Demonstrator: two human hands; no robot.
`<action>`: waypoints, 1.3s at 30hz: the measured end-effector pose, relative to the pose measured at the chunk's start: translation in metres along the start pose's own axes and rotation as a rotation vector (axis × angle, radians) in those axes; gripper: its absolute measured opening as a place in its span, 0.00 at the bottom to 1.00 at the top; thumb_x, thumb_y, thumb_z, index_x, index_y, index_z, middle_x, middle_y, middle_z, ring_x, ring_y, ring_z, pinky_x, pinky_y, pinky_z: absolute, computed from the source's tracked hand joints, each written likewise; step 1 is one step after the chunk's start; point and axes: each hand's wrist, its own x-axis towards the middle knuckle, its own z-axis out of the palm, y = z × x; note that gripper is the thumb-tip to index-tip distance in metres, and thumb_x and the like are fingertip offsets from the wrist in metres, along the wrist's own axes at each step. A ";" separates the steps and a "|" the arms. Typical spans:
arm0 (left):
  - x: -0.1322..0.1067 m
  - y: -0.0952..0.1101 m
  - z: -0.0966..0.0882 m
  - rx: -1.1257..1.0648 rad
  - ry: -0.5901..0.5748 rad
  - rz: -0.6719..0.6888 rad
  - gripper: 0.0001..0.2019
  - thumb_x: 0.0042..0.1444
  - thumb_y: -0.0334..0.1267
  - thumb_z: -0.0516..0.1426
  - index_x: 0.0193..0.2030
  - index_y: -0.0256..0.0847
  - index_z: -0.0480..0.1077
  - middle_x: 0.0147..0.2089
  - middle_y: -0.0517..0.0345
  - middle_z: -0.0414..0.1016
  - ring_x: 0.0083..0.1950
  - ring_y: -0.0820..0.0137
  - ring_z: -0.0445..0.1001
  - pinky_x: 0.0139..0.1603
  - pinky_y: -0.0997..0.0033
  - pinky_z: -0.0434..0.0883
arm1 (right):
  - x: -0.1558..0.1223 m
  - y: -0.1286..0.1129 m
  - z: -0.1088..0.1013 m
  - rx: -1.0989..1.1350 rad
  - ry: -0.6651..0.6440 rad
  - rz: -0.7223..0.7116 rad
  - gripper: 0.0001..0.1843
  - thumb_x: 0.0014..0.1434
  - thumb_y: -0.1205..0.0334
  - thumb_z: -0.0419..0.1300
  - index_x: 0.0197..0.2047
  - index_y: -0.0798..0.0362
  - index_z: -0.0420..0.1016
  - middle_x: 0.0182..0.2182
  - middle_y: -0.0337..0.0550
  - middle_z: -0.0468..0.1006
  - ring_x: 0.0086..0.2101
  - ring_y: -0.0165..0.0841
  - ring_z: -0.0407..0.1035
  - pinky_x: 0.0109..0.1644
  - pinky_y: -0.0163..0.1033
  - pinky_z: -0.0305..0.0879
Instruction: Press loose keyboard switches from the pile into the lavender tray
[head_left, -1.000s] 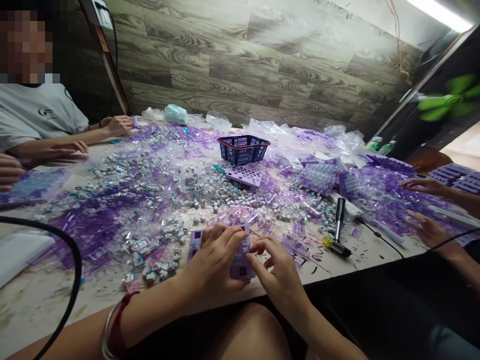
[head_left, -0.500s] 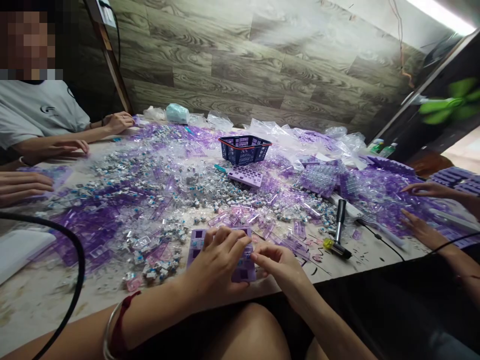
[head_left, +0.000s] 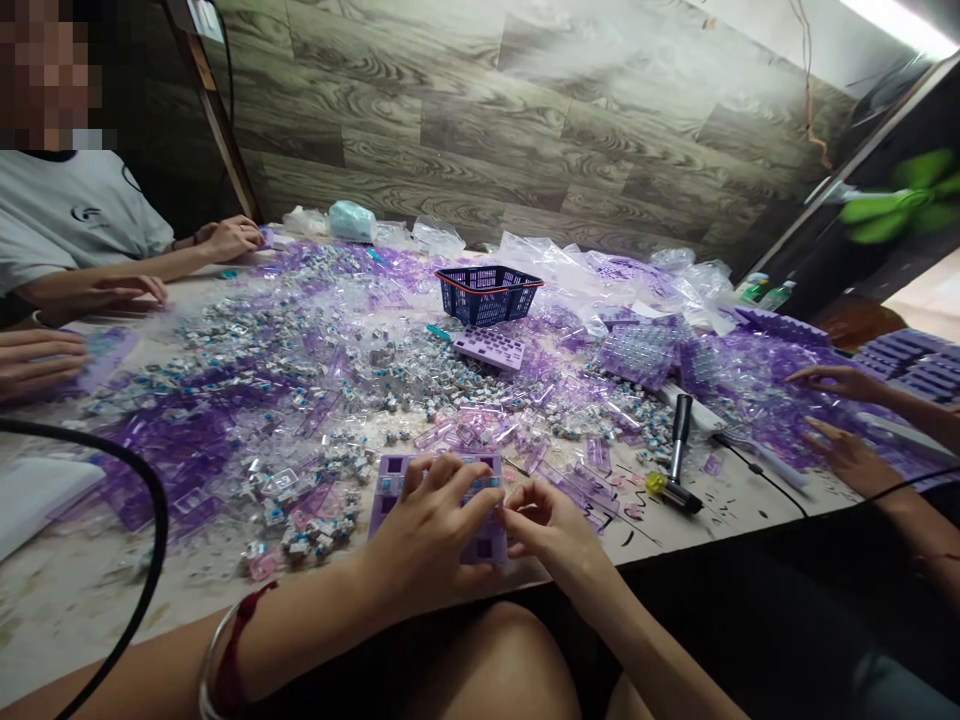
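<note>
A light purple keyboard plate (head_left: 386,494) with square holes lies at the table's near edge, a few small pale blue-white pieces sitting in it. My left hand (head_left: 441,520) spans the plate from above, fingers curled over it and thumb by its near edge, hiding much of its middle. At the plate's right edge, my right hand (head_left: 553,530) is closed in a pinch, thumb and index fingertips together. Whatever those fingertips hold is too small or hidden to make out. Loose keyboard switches (head_left: 319,535) with blue stems are heaped just left of the plate.
Clear purple and pink plastic pieces (head_left: 476,425) spread beyond my hands. Behind them stand a purple keyboard case (head_left: 491,347) and a dark basket (head_left: 490,297). A hammer (head_left: 680,450) lies to the right. Co-workers' hands are at both sides; a black cable (head_left: 154,500) arches at left.
The view has shifted slightly. My hands keep nearly the same pose on the plate, the right fingertips still pinched at its right edge. At far left, a co-worker's hand has moved slightly left.
</note>
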 end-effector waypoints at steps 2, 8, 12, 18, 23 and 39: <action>-0.001 0.000 0.001 0.001 0.020 0.004 0.21 0.47 0.42 0.63 0.49 0.43 0.67 0.54 0.52 0.68 0.52 0.56 0.63 0.52 0.56 0.55 | 0.000 0.001 0.001 0.047 -0.001 0.003 0.26 0.38 0.46 0.70 0.32 0.54 0.65 0.26 0.37 0.69 0.25 0.29 0.67 0.24 0.33 0.67; -0.005 0.000 0.001 -0.014 0.104 0.043 0.23 0.47 0.42 0.64 0.50 0.43 0.68 0.55 0.53 0.68 0.52 0.57 0.63 0.54 0.58 0.57 | -0.006 -0.006 0.003 0.147 -0.315 0.068 0.29 0.46 0.42 0.67 0.43 0.56 0.73 0.35 0.43 0.76 0.34 0.33 0.71 0.35 0.34 0.67; -0.003 0.003 -0.002 -0.024 0.138 0.064 0.21 0.48 0.45 0.64 0.48 0.41 0.68 0.53 0.52 0.70 0.50 0.58 0.64 0.53 0.59 0.57 | -0.012 -0.009 0.008 0.206 -0.337 0.043 0.25 0.50 0.42 0.65 0.41 0.56 0.75 0.35 0.42 0.77 0.36 0.32 0.71 0.40 0.34 0.64; 0.000 0.002 -0.003 -0.062 0.156 0.076 0.24 0.49 0.51 0.63 0.49 0.39 0.67 0.52 0.51 0.71 0.50 0.58 0.64 0.54 0.59 0.58 | -0.013 -0.005 0.011 0.307 -0.290 0.070 0.22 0.49 0.47 0.67 0.41 0.55 0.76 0.33 0.41 0.77 0.34 0.32 0.71 0.39 0.34 0.64; -0.002 0.001 -0.002 -0.059 0.125 0.081 0.25 0.47 0.46 0.66 0.50 0.39 0.66 0.52 0.51 0.70 0.51 0.58 0.63 0.55 0.59 0.57 | -0.014 -0.005 0.015 0.334 -0.250 0.096 0.22 0.47 0.48 0.68 0.40 0.56 0.76 0.33 0.42 0.76 0.34 0.34 0.71 0.36 0.35 0.65; 0.022 -0.028 -0.049 -0.264 0.009 0.177 0.31 0.53 0.52 0.60 0.59 0.39 0.58 0.57 0.44 0.64 0.58 0.54 0.60 0.57 0.56 0.60 | -0.042 -0.021 0.022 -0.214 -0.099 -0.347 0.13 0.57 0.55 0.57 0.32 0.57 0.70 0.23 0.38 0.68 0.23 0.28 0.63 0.25 0.32 0.58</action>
